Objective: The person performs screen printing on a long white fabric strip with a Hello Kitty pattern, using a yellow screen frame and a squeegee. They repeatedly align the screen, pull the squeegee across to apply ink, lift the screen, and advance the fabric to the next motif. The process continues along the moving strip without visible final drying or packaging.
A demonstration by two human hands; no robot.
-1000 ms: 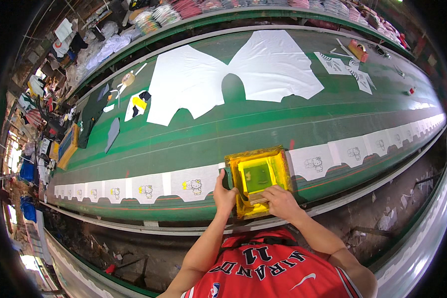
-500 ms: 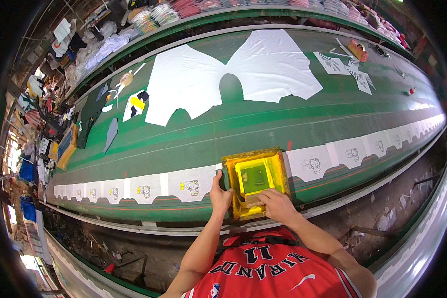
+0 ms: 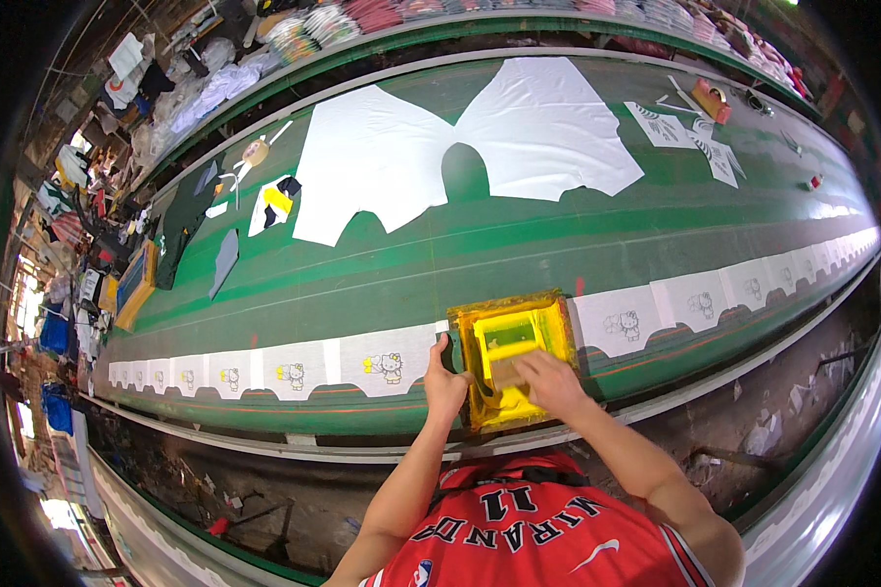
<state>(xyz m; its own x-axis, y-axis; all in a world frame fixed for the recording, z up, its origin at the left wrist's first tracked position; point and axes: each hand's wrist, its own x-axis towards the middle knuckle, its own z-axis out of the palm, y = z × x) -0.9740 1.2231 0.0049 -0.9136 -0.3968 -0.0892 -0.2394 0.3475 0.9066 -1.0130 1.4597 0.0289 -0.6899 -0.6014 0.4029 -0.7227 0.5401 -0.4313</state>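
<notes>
A yellow-stained screen printing frame (image 3: 566,338) lies on the row of white fabric pieces along the table's near edge. My left hand (image 3: 446,383) is closed on the frame's left side, the thumb pointing inward. Inside the frame, my right hand (image 3: 554,383) grips a squeegee (image 3: 505,373) with a tan, wooden-looking body, pressed against the mesh. Yellow ink covers the mesh around it. To the frame's left, a fabric piece (image 3: 348,364) carries a cartoon outline with yellow parts; the piece (image 3: 646,305) on the right has the outline without yellow. The fabric under the frame is hidden.
Large white cut fabric panels (image 3: 548,127) lie across the long green table (image 3: 362,279). Tape rolls (image 3: 255,152), a tape dispenser (image 3: 712,100) and printed scraps (image 3: 662,125) are spread at the back. Another framed screen (image 3: 137,286) rests at the left end.
My right hand has pushed the squeegee away from me, from the frame's near side toward the middle of the mesh. My left hand keeps its hold; the whole view has shifted slightly.
</notes>
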